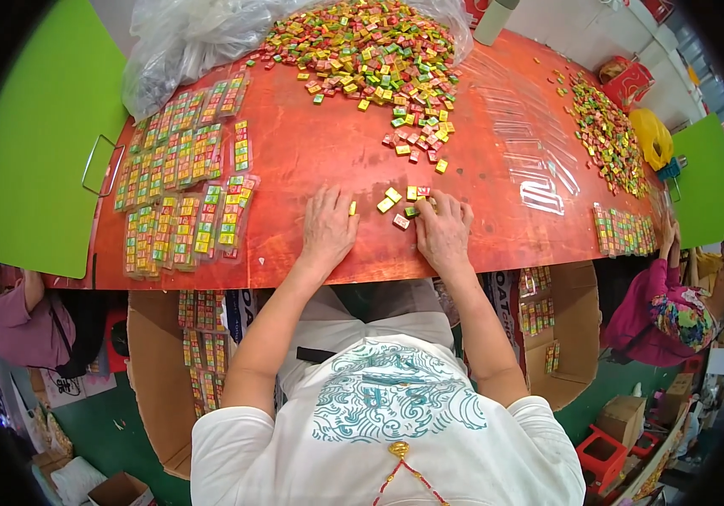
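Note:
My left hand (329, 226) rests on the red table (294, 143), thumb and index finger closed about a small yellow box (352, 207). Across from it, the fingers of my right hand (445, 232) are bent over a small green box (411, 212). Between the hands lie a few loose pieces, among them a yellow box (385, 205) and a red box (401, 222). More yellow and red ones touch the right fingertips, which partly hide them. A large heap of small coloured boxes (370, 51) spreads beyond my hands.
Filled clear blister packs (185, 160) cover the left side; one filled strip (241, 145) lies apart. Flat clear plastic trays (539, 160) lie to the right. Cardboard boxes (159, 354) (577, 337) stand below the table edge. Co-workers (674, 295) sit at both sides.

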Demonstrator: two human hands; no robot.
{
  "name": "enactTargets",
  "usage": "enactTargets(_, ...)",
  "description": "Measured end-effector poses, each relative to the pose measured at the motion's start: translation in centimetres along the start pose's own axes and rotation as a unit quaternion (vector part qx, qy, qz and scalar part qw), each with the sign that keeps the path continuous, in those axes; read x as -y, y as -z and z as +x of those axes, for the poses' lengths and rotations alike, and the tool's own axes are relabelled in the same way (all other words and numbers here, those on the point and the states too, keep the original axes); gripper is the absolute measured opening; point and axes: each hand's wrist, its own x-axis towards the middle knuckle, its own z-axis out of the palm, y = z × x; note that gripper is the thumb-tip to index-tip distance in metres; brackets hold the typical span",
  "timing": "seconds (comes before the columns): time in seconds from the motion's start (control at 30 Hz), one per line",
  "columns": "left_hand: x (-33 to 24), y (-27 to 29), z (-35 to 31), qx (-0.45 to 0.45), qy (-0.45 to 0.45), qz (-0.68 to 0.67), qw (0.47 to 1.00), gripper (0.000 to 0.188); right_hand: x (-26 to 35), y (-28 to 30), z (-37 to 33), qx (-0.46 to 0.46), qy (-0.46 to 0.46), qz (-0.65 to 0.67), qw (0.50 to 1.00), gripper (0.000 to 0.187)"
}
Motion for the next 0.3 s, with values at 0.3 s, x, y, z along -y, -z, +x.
enactTargets(0.3, 1.2, 5.9, 1.9, 0.222, 0.053, 0.051, 0.972, 0.064, -0.2, -0.8, 1.1, 0.010, 0.042, -0.052, 0.998, 0.024)
